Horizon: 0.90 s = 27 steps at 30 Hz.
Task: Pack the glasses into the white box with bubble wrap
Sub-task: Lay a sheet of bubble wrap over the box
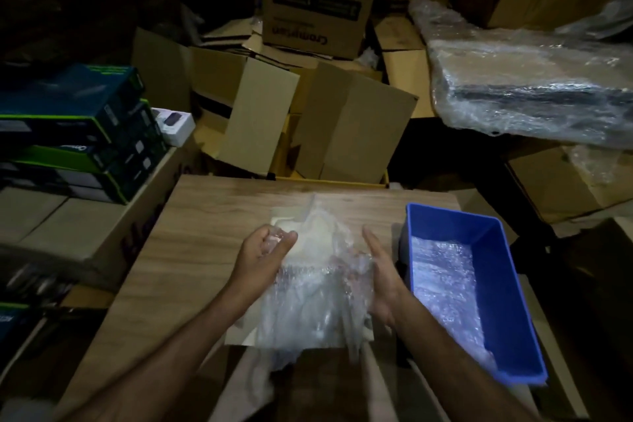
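Bubble wrap (308,288) sits bunched over the white box (239,336) mid-surface; our left hand (263,250) pinches a fold, right hand (380,271) flat against it. We'd tuck slowly, since the glasses aren't visible underneath.

Two bare forearms, no sleeves, no watch or rings visible on left hand (265,252) or right hand (383,276).

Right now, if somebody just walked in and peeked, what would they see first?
Probably the shiny bubble wrap in the middle of the wooden table, with the left hand gripping its edge and the right hand flat against its side. Next, the bright blue bin on the right, lined with more bubble wrap. Behind, brown cardboard boxes pile up.
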### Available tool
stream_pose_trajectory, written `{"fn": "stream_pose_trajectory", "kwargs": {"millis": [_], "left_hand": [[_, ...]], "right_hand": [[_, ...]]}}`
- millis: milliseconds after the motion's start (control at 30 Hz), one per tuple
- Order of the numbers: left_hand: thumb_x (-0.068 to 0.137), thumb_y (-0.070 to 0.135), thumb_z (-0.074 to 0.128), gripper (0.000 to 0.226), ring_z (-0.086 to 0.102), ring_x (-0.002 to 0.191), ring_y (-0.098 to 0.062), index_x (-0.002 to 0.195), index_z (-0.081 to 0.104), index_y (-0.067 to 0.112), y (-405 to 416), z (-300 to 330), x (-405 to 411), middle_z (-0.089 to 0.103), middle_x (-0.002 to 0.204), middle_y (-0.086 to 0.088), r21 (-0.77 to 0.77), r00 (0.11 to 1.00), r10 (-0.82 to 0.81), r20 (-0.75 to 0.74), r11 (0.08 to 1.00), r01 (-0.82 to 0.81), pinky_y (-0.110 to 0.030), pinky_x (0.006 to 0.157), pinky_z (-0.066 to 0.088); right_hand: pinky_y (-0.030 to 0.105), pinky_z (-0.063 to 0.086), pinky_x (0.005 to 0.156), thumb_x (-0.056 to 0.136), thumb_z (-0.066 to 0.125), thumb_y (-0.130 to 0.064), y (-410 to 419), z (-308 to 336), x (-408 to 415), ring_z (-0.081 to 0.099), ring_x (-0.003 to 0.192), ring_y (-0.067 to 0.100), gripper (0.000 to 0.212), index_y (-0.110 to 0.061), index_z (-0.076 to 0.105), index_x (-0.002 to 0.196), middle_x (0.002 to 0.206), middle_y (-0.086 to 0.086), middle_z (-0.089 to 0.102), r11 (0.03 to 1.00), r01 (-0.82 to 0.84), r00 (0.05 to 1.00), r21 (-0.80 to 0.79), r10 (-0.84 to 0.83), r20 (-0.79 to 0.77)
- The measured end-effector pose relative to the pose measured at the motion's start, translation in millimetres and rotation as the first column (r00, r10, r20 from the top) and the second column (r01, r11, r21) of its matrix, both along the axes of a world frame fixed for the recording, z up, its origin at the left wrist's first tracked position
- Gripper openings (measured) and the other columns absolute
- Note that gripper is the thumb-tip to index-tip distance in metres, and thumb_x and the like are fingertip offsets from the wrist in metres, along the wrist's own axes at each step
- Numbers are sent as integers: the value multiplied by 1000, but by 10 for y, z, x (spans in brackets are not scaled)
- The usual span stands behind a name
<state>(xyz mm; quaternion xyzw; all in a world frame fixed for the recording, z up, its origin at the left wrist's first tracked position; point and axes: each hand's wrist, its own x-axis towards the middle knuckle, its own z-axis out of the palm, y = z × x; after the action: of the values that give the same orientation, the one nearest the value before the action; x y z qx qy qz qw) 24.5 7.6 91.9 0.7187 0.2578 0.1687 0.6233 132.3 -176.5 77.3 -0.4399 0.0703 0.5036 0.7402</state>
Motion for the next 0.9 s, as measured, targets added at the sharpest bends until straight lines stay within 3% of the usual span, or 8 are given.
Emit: {"fn": "stream_pose_trajectory", "kwargs": {"millis": [100, 200, 367, 467, 600, 667, 833, 900], "left_hand": [[92, 44, 69, 28, 52, 59, -10, 91, 60, 18, 76, -98, 5, 56, 69, 6, -62, 975, 152, -162, 985, -164, -23, 50, 41], [95, 43, 67, 38, 55, 61, -11, 115, 57, 12, 122, -142, -13, 62, 81, -3, -121, 949, 174, -264, 970, -212, -20, 44, 43], [103, 14, 57, 56, 58, 70, -11, 150, 33, 31, 260, -146, -197, 65, 90, 3, -249, 975, 85, -207, 959, -137, -20, 55, 48], [103, 9, 53, 55, 68, 101, -8, 148, 40, 37, 364, -76, -369, 68, 116, 3, -296, 983, -65, -172, 955, 12, -22, 68, 57], [103, 5, 50, 37, 67, 117, -17, 132, 63, 23, 473, -79, -470, 72, 125, -5, -367, 960, -212, -181, 921, 134, -35, 87, 57], [101, 8, 54, 34, 66, 119, -20, 132, 64, 19, 507, -87, -496, 71, 128, -4, -431, 956, -244, -163, 889, 154, -38, 95, 53], [69, 8, 89, 74, 58, 129, -6, 135, 63, 27, 577, -126, -577, 60, 141, 15, -230, 894, -391, -219, 911, 342, -29, 100, 53], [63, 9, 94, 80, 57, 125, -3, 134, 63, 30, 548, -115, -561, 58, 140, 17, -39, 880, -345, -327, 935, 352, -23, 96, 54]], "right_hand": [[55, 33, 119, 80, 75, -64, -117, 3, -132, 52, 134, 41, 90, 1, 57, 139, 140, 28, 57, 991, 9, 990, 131, 10, -143], [33, 55, 99, 77, 87, -31, -176, -56, -291, 67, 117, 25, 71, -2, 59, 135, 127, 17, 70, 996, -49, 997, -74, 53, 57], [32, 60, 85, 87, 79, -18, -88, -186, -248, 74, 86, 15, 59, -23, 44, 135, 123, 8, 67, 935, 173, 952, -310, -78, 297], [23, 58, 62, 87, 79, -14, -144, -260, -173, 73, 79, 11, 74, -24, 37, 146, 129, 16, 65, 914, 210, 931, -346, -79, 357], [24, 60, 73, 89, 74, -4, -307, -246, -163, 72, 104, 20, 70, -36, 39, 140, 124, 10, 67, 934, 211, 889, -288, -61, 454], [21, 58, 78, 91, 71, -1, -384, -199, -115, 69, 108, 7, 65, -38, 48, 139, 129, 0, 63, 946, 168, 824, -276, 18, 566], [33, 60, 89, 76, 87, -8, -474, -118, -32, 70, 103, 15, 61, -36, 68, 126, 122, 6, 68, 926, -71, 681, -372, 317, 660], [23, 57, 87, 63, 97, -17, -461, -132, -3, 67, 96, 10, 67, -32, 71, 123, 117, 2, 69, 862, -124, 582, -492, 465, 667]]}}
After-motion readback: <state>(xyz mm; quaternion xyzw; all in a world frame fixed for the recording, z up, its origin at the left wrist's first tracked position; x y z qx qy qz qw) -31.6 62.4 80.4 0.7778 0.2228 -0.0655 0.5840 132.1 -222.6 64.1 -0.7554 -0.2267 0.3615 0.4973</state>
